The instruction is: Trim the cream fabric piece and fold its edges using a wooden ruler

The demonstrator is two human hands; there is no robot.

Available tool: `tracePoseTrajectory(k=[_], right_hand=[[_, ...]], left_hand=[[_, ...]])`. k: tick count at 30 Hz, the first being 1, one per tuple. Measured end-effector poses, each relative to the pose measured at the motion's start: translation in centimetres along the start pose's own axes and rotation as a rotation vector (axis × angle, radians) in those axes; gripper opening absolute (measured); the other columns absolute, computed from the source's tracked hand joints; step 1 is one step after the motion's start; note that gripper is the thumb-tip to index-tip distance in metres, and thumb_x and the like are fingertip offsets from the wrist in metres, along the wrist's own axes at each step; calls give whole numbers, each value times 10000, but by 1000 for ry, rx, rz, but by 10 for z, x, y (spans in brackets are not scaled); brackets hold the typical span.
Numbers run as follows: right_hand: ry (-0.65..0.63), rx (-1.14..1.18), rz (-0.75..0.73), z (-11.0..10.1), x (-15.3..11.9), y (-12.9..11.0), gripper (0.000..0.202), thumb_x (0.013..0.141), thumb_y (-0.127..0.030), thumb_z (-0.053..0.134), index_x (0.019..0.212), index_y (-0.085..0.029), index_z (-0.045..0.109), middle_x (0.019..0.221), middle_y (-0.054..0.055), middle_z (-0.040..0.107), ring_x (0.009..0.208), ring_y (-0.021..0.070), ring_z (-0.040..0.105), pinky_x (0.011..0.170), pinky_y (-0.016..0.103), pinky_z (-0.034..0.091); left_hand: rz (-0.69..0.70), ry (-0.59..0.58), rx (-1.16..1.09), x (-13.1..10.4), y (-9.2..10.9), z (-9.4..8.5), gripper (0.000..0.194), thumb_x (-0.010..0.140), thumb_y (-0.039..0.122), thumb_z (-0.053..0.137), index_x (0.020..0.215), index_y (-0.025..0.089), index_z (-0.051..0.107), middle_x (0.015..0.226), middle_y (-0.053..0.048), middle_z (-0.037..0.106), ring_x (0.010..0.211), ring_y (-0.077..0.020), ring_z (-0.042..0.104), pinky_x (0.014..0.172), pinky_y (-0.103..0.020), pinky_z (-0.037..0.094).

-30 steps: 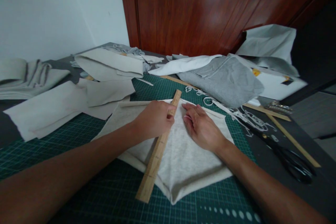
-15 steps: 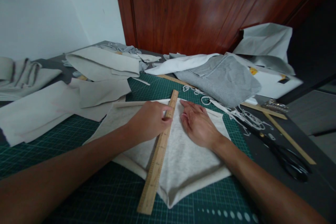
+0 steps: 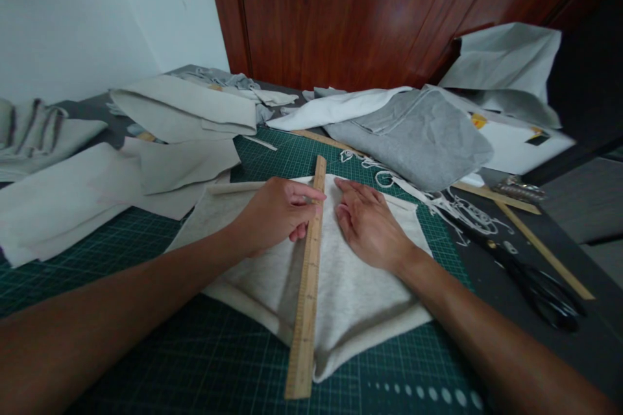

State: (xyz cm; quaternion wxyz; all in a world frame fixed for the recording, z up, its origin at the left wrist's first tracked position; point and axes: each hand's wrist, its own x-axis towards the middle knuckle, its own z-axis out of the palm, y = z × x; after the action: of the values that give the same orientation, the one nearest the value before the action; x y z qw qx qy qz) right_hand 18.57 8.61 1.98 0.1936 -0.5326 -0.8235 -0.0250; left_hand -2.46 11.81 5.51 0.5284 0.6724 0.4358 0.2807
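A cream piece of fabric (image 3: 370, 311) with curled edges lies on the green cutting mat (image 3: 204, 356). Over its middle runs a wooden ruler (image 3: 305, 298), its near end reaching past the fabric's lower edge. My left hand (image 3: 277, 214) pinches the ruler near its far end, thumb and index finger on its edges. Just right of the ruler, my right hand (image 3: 367, 224) lies flat on the fabric with its fingers stretched toward the far edge.
Cream fabric pieces (image 3: 63, 188) lie at left. Grey folded cloth (image 3: 413, 136) and a white box (image 3: 520, 146) stand behind. Black scissors (image 3: 540, 288), white cords (image 3: 467, 214) and wooden strips (image 3: 545, 249) are at right. A brown wooden panel (image 3: 365, 13) rises at the back.
The ruler's near end has swung to the right, so the ruler now lies straighter along the fabric's middle. My left hand's grip on it has shifted slightly; my right hand stays flat.
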Motion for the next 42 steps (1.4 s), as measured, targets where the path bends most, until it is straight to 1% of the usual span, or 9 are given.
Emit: tracePoseTrajectory(k=[4, 7, 9, 12, 15, 20, 27, 32, 42], right_hand=[[7, 0, -7, 0, -1, 0, 515, 1092, -260, 374, 1498, 21, 523, 1546, 262, 596, 1459, 368, 526, 1229, 578, 388], [24, -15, -9, 1, -2, -1, 503, 1090, -245, 382, 1486, 24, 534, 1530, 269, 607, 1449, 374, 539, 1226, 585, 398], [53, -36, -20, 1, -3, -2, 483, 1088, -221, 381, 1462, 28, 555, 1501, 273, 628, 1453, 389, 535, 1227, 613, 389], [73, -19, -104, -1, -5, -2, 453, 1091, -204, 392, 1428, 32, 581, 1479, 270, 646, 1476, 374, 517, 1253, 586, 377], [28, 31, -179, -2, -4, -2, 449, 1100, -215, 404, 1433, 33, 576, 1528, 263, 613, 1509, 335, 494, 1278, 516, 376], [6, -41, -64, 0, -2, -2, 508, 1108, -232, 361, 1520, 29, 502, 1572, 264, 576, 1528, 389, 465, 1264, 608, 350], [-2, -103, 14, -4, -1, -8, 504, 1099, -227, 362, 1512, 13, 523, 1429, 263, 687, 1331, 454, 544, 1001, 627, 496], [10, -159, 2, -4, -2, -10, 472, 1089, -195, 361, 1431, 27, 598, 1402, 248, 703, 1229, 436, 533, 975, 566, 498], [10, -173, -9, -4, -3, -10, 470, 1083, -187, 356, 1434, 17, 593, 1348, 258, 723, 1134, 417, 584, 952, 590, 520]], left_hand=[[39, -41, 125, 2, -4, -3, 264, 944, 179, 639, 1169, 86, 742, 517, 46, 619, 391, -108, 524, 407, -206, 385], [182, 16, 398, 2, -7, -3, 218, 936, 196, 648, 1107, 143, 772, 549, 52, 595, 457, -126, 548, 474, -240, 407], [333, 89, 606, 0, -9, -3, 191, 917, 194, 672, 1061, 174, 796, 659, 19, 632, 587, -153, 602, 587, -277, 467], [516, 153, 785, -1, -14, -2, 176, 914, 180, 667, 1042, 160, 785, 980, -75, 699, 900, -234, 686, 844, -377, 556], [640, 143, 848, 1, -20, -1, 131, 920, 139, 622, 1008, 135, 720, 1214, -143, 689, 1186, -309, 656, 1069, -469, 518], [676, 85, 881, 5, -26, 1, 189, 940, 124, 578, 1114, 141, 651, 1316, -157, 695, 1269, -313, 649, 1136, -515, 501], [798, 112, 915, 5, -28, 3, 274, 1000, 139, 481, 1204, 99, 660, 1339, -174, 685, 1334, -282, 622, 1174, -429, 512], [809, 110, 906, 5, -31, 2, 305, 1009, 151, 475, 1235, 76, 665, 1365, -185, 678, 1359, -275, 613, 1197, -403, 499], [763, 93, 928, 4, -30, 3, 359, 1025, 178, 458, 1312, 85, 652, 1449, -179, 650, 1422, -262, 573, 1238, -415, 466]])
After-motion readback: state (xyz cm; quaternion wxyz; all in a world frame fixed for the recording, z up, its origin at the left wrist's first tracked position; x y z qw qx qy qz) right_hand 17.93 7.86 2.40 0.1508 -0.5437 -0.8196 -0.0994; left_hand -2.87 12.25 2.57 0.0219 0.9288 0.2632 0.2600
